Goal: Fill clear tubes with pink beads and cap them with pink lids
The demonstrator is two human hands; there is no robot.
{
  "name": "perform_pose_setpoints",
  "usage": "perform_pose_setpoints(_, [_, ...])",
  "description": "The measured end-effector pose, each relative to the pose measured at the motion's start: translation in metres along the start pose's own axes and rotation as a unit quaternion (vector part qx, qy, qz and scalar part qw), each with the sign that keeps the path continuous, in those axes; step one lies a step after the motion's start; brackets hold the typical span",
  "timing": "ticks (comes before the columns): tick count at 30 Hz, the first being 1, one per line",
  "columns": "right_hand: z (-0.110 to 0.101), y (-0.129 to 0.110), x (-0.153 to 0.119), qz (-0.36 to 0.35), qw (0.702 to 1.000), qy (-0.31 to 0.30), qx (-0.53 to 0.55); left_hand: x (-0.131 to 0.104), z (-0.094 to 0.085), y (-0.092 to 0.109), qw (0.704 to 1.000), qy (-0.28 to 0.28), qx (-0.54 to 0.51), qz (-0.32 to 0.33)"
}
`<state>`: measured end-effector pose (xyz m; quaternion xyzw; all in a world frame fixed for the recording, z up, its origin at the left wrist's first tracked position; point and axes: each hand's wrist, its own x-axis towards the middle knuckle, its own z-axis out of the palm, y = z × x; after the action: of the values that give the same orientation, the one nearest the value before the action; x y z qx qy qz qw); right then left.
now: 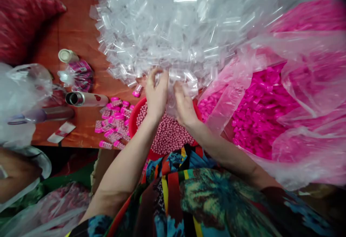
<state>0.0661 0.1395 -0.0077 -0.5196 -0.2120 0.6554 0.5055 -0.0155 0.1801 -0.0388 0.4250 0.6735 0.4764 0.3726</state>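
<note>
Blurred clear plastic bottles (171, 101) are between my two hands, over the far rim of a red bowl (133, 123). My left hand (159, 91) has curled fingers and appears closed on the bottles' left side. From the right, my right hand (185, 104) closes against them, its fingertips smeared by motion. Many small pink beads (171, 134) fill the bowl below my wrists. Just beyond my fingers spreads a big heap of empty clear bottles (173, 24). Left of the bowl lie several bead-filled bottles with pink caps (116, 121).
An open plastic bag of bright pink caps (266, 110) stands at the right. On the orange table (81, 20) at the left are a steel flask (88, 99), a purple bottle (40, 115) and a red-filled bag (24, 17). Another person's arm (17, 174) shows lower left.
</note>
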Motion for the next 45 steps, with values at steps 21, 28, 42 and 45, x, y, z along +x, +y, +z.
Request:
perform_pose_setpoints(21, [-0.102, 0.082, -0.114, -0.071, 0.843, -0.231, -0.481, -0.148, -0.138, -0.057, 0.909, -0.199, 0.359, 0.069])
perform_pose_setpoints(28, [-0.097, 0.086, -0.115, -0.117, 0.791, -0.268, -0.538, -0.105, -0.086, -0.05, 0.825, -0.33, 0.413, 0.201])
perform_pose_setpoints(42, [-0.114, 0.088, -0.131, -0.192, 0.778, -0.196, -0.565, -0.104, -0.094, -0.074, 0.931, -0.279, 0.193, 0.135])
perform_pose_setpoints(45, [-0.117, 0.082, -0.139, -0.209, 0.8, -0.182, -0.533, -0.094, -0.103, -0.06, 0.896, -0.246, 0.333, 0.159])
